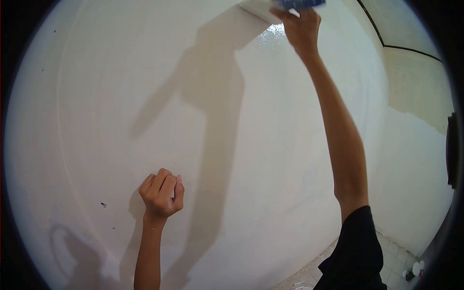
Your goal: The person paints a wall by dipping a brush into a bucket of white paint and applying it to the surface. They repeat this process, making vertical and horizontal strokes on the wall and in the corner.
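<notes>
My right hand (299, 31) is raised at the top of the view, its fingers closed on a blue object (300, 4) with pale marks. The top edge cuts this object off, so its kind cannot be made out. It is up against or close to the white wall (280, 145). A wet, glossy patch (273, 36) shines on the wall just left of my right wrist. Lower left, my left hand (162, 193) is curled into a loose fist in front of the wall, with nothing visible in it.
My shadow (217, 96) falls across the wall. A side wall (411, 145) at right has a darker upper section. A dark object (452, 150) is at the right edge. Small white and black items (414, 270) stand on the tiled floor (391, 251). A round rim (303, 286) shows at the bottom.
</notes>
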A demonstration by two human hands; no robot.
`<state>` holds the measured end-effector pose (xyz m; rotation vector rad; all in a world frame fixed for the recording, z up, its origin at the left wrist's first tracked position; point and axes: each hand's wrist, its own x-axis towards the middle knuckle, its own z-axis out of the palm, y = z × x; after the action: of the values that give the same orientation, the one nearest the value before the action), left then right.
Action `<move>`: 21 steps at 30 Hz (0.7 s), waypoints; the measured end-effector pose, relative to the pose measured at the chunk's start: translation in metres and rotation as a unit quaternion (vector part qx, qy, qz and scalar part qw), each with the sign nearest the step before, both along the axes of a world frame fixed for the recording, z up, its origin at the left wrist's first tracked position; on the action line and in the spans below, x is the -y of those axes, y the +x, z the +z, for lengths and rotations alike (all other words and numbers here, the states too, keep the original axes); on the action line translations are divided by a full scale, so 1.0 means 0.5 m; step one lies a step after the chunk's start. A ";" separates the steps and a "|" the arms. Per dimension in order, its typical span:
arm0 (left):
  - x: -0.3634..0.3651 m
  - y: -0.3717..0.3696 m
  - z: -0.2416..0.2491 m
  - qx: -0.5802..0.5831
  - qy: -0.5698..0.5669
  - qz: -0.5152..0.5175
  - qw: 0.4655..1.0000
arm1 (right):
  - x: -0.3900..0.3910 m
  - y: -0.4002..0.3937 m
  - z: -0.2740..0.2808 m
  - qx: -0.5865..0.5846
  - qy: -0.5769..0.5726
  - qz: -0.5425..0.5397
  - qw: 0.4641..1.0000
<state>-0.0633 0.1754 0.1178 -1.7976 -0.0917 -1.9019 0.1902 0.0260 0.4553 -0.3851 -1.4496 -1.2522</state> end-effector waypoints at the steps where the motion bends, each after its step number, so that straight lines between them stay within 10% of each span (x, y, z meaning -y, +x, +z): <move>1: 0.000 0.002 0.001 0.004 0.007 -0.006 1.000 | 0.005 0.009 -0.049 0.003 0.022 -0.075 0.997; 10: 0.005 -0.004 0.007 0.002 0.011 -0.009 1.000 | 0.137 0.005 -0.886 0.011 -0.326 -0.125 0.937; 15: 0.004 -0.004 0.005 -0.003 0.016 -0.001 1.000 | 0.231 -0.016 -1.120 -0.199 -0.490 0.012 0.848; 21: 0.006 -0.003 0.004 -0.008 0.012 0.013 1.000 | 0.367 -0.026 -1.279 -0.445 -0.509 -0.071 0.733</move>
<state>-0.0648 0.1726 0.1198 -1.7871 -0.0866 -1.8631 0.1769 -0.1573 -0.1843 -1.6109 -1.0837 -0.1023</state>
